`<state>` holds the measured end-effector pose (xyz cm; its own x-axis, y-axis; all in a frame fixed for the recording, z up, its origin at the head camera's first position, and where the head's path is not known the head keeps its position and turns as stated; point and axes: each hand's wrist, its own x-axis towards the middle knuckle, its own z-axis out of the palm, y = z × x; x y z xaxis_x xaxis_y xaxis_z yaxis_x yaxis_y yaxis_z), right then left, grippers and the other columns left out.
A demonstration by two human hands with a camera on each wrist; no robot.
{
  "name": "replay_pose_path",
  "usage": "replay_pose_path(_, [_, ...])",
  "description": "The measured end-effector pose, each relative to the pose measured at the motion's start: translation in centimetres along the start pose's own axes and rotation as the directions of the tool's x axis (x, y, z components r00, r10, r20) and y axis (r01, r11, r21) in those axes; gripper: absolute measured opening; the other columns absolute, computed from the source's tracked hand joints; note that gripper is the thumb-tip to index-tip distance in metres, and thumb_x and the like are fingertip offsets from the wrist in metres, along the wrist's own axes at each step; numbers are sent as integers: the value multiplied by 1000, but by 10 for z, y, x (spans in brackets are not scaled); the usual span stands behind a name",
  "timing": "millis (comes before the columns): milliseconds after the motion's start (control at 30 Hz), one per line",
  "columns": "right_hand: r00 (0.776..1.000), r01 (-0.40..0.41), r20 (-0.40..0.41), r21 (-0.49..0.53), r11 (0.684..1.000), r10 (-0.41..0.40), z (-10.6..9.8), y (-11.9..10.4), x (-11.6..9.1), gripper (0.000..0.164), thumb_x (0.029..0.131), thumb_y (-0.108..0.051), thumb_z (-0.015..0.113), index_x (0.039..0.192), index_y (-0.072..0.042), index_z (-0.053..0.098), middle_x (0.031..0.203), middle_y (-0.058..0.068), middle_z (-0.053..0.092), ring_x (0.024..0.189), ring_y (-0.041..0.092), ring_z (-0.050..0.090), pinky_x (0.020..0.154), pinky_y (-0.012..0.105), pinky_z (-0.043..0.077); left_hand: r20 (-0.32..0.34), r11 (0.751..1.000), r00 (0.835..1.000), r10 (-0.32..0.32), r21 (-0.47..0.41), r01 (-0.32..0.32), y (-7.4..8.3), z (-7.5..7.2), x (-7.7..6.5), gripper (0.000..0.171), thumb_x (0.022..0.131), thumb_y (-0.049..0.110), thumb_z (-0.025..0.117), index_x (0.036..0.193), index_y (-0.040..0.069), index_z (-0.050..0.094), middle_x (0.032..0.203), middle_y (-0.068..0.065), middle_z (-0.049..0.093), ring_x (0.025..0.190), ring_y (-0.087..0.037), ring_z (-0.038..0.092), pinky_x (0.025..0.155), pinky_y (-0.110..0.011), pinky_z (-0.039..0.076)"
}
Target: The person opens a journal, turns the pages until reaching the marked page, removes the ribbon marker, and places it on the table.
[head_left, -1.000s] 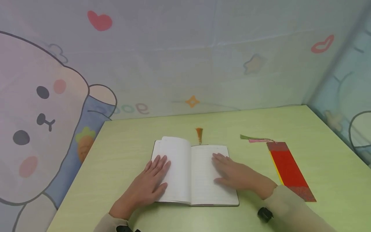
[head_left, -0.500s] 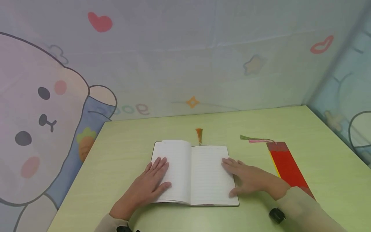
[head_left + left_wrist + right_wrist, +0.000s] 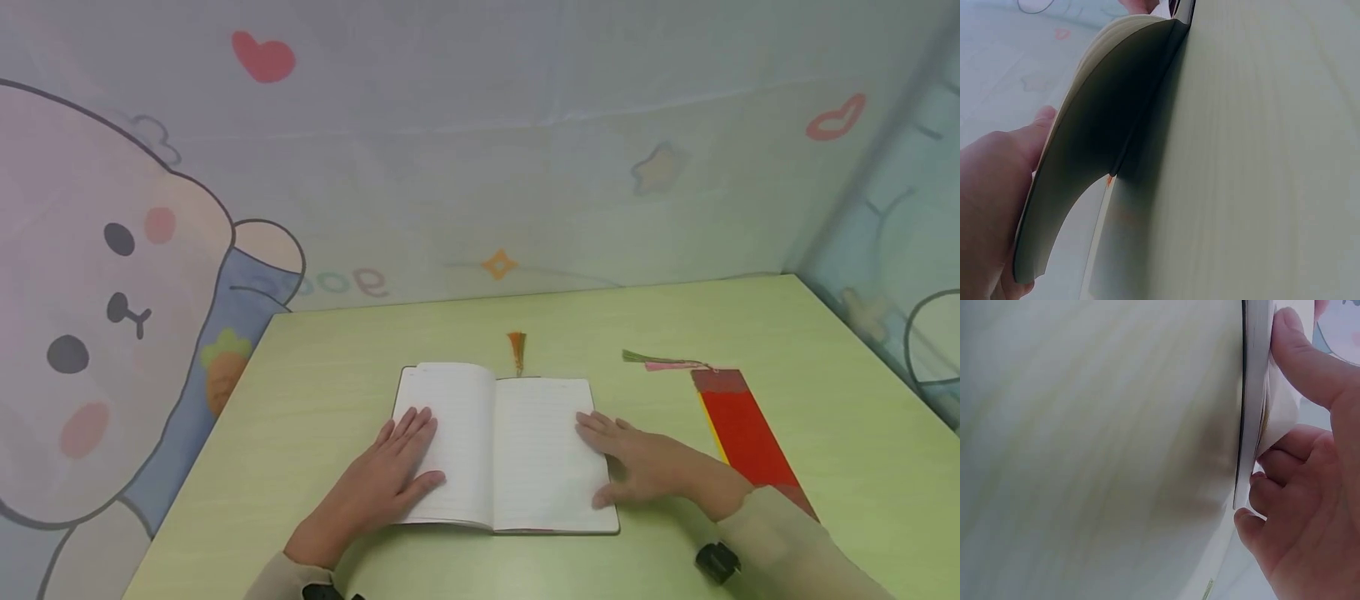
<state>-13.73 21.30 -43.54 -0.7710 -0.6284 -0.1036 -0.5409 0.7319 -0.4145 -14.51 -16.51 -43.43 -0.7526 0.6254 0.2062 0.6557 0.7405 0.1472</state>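
Note:
An open notebook (image 3: 525,467) with lined white pages lies on the table, its left side arching up. My left hand (image 3: 390,475) rests on the left page with its fingers stretched out. In the left wrist view this hand (image 3: 991,200) lies against the notebook's raised left side (image 3: 1097,106). Along the outer edge of the right page sits my right hand (image 3: 645,467), thumb and fingertips touching the paper. The right wrist view shows a page edge (image 3: 1282,412) standing slightly up beside the right hand (image 3: 1316,506). An orange tassel (image 3: 517,352) sticks out above the notebook.
A red bookmark (image 3: 750,429) with a green and pink tassel (image 3: 663,360) lies to the right, partly under the right forearm. A wall sheet (image 3: 450,167) with cartoon prints stands behind the pale green table (image 3: 322,375).
My right hand has slid right, from the right page's middle to its outer edge, then stayed there. The left page has settled slightly lower. My left hand has barely moved.

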Motion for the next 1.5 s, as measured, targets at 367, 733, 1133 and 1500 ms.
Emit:
replay_pose_path(367, [997, -11, -71, -21, 1000, 9, 0, 2, 0, 93, 81, -58, 60, 147, -3, 22, 153, 12, 17, 139, 29, 18, 108, 47, 25, 31, 1000, 999, -17, 16, 17, -2, 3, 1, 70, 95, 52, 41, 145, 4, 30, 151, -10, 24, 139, -24, 17, 112, -43, 16])
replay_pose_path(733, [982, -44, -176, 147, 988, 70, 1, 2, 0, 110, 80, -57, 62, 147, 3, 0, 155, 15, 0, 140, 30, 6, 109, 45, 18, 13, 1000, 1000, -8, 22, 7, -3, 4, 0, 69, 95, 51, 42, 144, 4, 32, 151, -11, 25, 139, -25, 18, 111, -44, 18])
replay_pose_path(1133, [969, 59, -247, 278, 959, 12, 2, -9, 7, 103, 85, -50, 62, 149, -11, -9, 156, 5, -6, 141, 26, 5, 111, 31, 14, 48, 999, 998, -34, 11, 33, -1, 1, 0, 69, 94, 51, 42, 145, 4, 32, 151, -10, 25, 139, -24, 17, 112, -44, 17])
replay_pose_path(1500, [933, 191, -345, 241, 952, -100, -2, -30, 16, 84, 92, -33, 57, 150, -14, -1, 156, -2, 7, 139, 19, 19, 110, 22, 16, 46, 1000, 999, -22, 3, 22, 0, -2, 1, 68, 95, 50, 42, 144, 3, 32, 151, -11, 25, 139, -25, 18, 111, -45, 18])
